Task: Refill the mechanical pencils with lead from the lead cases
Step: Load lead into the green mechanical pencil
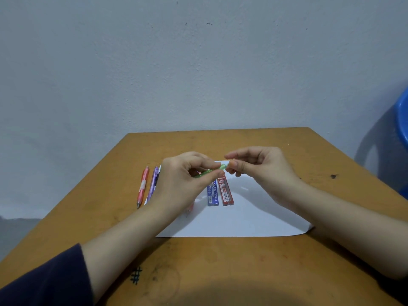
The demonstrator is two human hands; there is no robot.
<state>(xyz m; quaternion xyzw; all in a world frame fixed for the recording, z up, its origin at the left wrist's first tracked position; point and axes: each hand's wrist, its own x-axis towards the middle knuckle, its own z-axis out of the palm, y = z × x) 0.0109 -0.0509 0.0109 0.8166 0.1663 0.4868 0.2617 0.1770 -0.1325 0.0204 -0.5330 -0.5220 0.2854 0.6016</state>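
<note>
My left hand point(187, 180) grips a green mechanical pencil point(209, 171) above the white paper point(242, 217), its end pointing right. My right hand point(258, 166) pinches that end of the pencil between thumb and fingertip. Under the hands lie a blue lead case point(213, 194) and a red lead case point(225, 192), side by side on the paper. An orange-pink pencil point(142, 186) and a purple pencil point(152, 184) lie on the table left of the paper. Something pink point(190, 207) shows partly under my left wrist.
The wooden table point(220, 272) stands against a grey wall point(198, 62). A blue plastic chair point(403, 120) is at the right edge. Pen marks point(135, 276) are drawn on the table near its front.
</note>
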